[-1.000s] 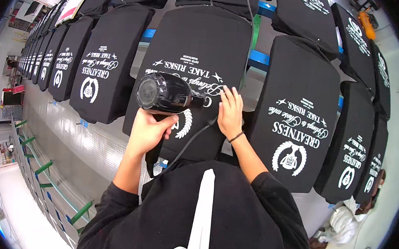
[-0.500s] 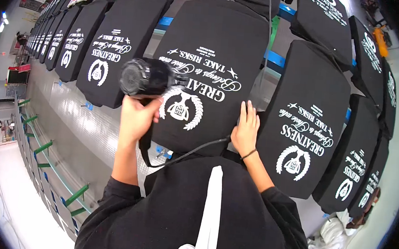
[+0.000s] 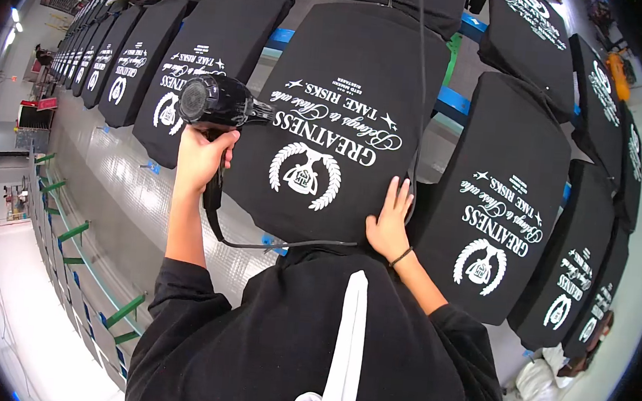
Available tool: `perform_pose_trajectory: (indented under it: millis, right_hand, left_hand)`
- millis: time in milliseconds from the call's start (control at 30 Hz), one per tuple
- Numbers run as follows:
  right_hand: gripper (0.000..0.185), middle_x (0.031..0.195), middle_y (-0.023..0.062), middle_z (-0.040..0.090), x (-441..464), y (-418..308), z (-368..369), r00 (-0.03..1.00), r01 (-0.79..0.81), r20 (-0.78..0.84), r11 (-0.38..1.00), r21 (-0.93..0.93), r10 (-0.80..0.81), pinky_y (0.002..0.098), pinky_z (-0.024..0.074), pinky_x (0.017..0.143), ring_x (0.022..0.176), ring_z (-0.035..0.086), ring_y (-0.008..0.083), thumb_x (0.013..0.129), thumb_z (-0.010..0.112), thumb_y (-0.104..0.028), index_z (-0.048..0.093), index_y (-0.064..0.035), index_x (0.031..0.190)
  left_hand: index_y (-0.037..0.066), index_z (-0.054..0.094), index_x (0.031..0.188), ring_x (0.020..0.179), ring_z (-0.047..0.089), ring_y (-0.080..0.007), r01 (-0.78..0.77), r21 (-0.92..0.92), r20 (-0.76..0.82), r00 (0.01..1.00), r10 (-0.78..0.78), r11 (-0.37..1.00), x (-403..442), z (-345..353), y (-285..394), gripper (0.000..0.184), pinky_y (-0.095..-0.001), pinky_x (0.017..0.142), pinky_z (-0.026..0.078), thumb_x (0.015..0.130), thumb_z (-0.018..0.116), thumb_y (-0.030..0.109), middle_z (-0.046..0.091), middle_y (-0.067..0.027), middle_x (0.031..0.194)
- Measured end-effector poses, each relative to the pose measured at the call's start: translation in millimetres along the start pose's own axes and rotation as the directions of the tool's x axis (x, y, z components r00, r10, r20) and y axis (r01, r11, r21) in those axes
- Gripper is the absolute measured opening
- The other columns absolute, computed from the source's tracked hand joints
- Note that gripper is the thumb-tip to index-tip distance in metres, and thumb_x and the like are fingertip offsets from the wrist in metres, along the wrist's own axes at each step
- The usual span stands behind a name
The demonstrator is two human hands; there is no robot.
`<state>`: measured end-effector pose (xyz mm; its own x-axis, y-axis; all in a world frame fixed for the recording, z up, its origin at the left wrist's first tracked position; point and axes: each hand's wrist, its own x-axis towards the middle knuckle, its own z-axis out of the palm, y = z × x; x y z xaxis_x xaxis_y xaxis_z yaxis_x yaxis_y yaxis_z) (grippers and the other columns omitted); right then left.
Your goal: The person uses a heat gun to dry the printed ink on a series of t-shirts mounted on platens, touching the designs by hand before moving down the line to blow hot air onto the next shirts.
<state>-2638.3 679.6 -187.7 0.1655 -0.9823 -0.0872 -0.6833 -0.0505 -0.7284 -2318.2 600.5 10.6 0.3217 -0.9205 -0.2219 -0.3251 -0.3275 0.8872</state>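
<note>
My left hand (image 3: 202,159) is wrapped round the handle of a black hair dryer (image 3: 214,102). The dryer is raised over the left side of a black T-shirt (image 3: 356,45), its nozzle pointing right across the white print (image 3: 307,171). The shirt lies flat on a printing board, its lettering upside down from where I stand. Fingers stretched, my right hand (image 3: 390,225) rests on the shirt's lower right edge. A dark cord (image 3: 419,80) hangs down past those fingertips, and the dryer's lead (image 3: 287,246) loops below the shirt.
More boards carry matching black shirts, including one on the right (image 3: 500,177) and one on the left (image 3: 221,27). Blue rails (image 3: 457,104) show between them. Green brackets (image 3: 125,310) line a rack at lower left. White cloth (image 3: 536,387) lies at lower right.
The hair dryer has moved left and slightly up in my left hand, uncovering more of the print. My right hand has slid slightly down along the shirt's edge, and its thumb now shows.
</note>
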Motion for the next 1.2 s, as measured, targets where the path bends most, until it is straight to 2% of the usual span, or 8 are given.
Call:
perform_pose_trajectory:
  millis: [200,567,733,833,900,967,1033,1200]
  right_hand:
    - [0.079,0.158,0.0264,0.017,27,29,24,0.953,-0.132,-0.244,0.97,0.205,0.181,0.0397,0.0144,0.12,0.148,0.016,0.036,0.099,0.051,-0.038,0.012,0.0061,0.151]
    - [0.057,0.156,0.0194,0.03,58,51,30,0.86,-0.105,-0.361,0.816,0.568,0.362,0.0382,0.0203,0.117,0.144,0.027,0.0316,0.105,0.037,-0.032,0.027,0.0028,0.15]
    - [0.057,0.155,0.0196,0.031,48,57,27,0.864,-0.055,-0.452,0.932,0.358,0.224,0.0438,0.0202,0.117,0.143,0.028,0.0364,0.104,0.038,-0.032,0.029,0.0008,0.15]
    - [0.066,0.157,0.0166,0.027,41,40,21,0.911,-0.012,-0.41,0.996,0.085,0.046,0.0602,0.0131,0.114,0.145,0.02,0.0405,0.097,0.049,-0.036,0.029,-0.0036,0.151]
    - [0.067,0.158,0.0163,0.025,41,24,19,0.92,0.043,-0.385,0.994,-0.097,-0.077,0.0563,0.0144,0.115,0.145,0.019,0.0402,0.095,0.051,-0.036,0.03,-0.004,0.15]
    - [0.069,0.159,0.0151,0.022,44,5,9,0.941,0.058,-0.315,0.976,-0.212,-0.125,0.0631,0.0119,0.113,0.145,0.014,0.045,0.09,0.059,-0.038,0.035,-0.0085,0.149]
    - [0.064,0.158,0.0154,0.022,46,-2,4,0.955,0.143,-0.194,0.921,-0.362,-0.225,0.0655,0.0117,0.111,0.144,0.013,0.0465,0.09,0.059,-0.039,0.042,-0.0121,0.145]
    - [0.061,0.158,0.0167,0.023,50,-4,5,0.961,0.182,-0.118,0.892,-0.414,-0.251,0.0679,0.0137,0.11,0.144,0.015,0.0462,0.09,0.058,-0.044,0.047,-0.0144,0.142]
  left_hand:
    - [-0.001,0.063,0.079,0.047,0.051,-0.0101,0.063,-0.052,0.033,0.998,-0.061,0.997,-18,17,8,0.009,-0.0247,0.045,0.041,0.082,0.069,0.005,0.057,-0.0031,0.059]
    - [-0.006,0.067,0.082,0.048,0.055,-0.0086,0.051,-0.187,0.471,0.881,0.044,0.981,-42,122,24,0.009,-0.0247,0.045,0.046,0.079,0.07,0.002,0.06,-0.0047,0.06]
    - [-0.004,0.064,0.089,0.051,0.057,-0.0086,-0.044,-0.133,0.374,0.923,0.091,0.99,-21,135,31,0.014,-0.0239,0.044,0.047,0.078,0.07,0.003,0.065,-0.006,0.073]
    - [-0.005,0.064,0.084,0.05,0.056,-0.008,-0.003,-0.168,0.395,0.916,0.07,0.986,-20,112,34,0.008,-0.0223,0.043,0.044,0.081,0.069,0.001,0.061,-0.0046,0.065]
    - [-0.005,0.065,0.083,0.048,0.054,-0.0084,0.017,-0.162,0.409,0.911,0.052,0.987,-26,100,32,0.007,-0.0233,0.042,0.043,0.082,0.069,0.0,0.059,-0.0044,0.061]
    - [-0.005,0.065,0.084,0.047,0.054,-0.009,0.025,-0.098,0.41,0.912,0.017,0.995,-36,88,27,0.008,-0.0241,0.042,0.043,0.082,0.069,0.001,0.059,-0.0043,0.061]
    - [-0.006,0.065,0.085,0.048,0.054,-0.0093,0.078,-0.084,0.293,0.955,-0.05,0.993,-48,76,21,0.01,-0.0245,0.044,0.044,0.082,0.07,0.002,0.06,-0.0048,0.063]
    - [-0.006,0.066,0.089,0.05,0.053,-0.0081,0.083,-0.068,-0.052,0.995,-0.087,0.994,-64,40,6,0.009,-0.0225,0.043,0.043,0.083,0.068,0.0,0.06,-0.0042,0.066]
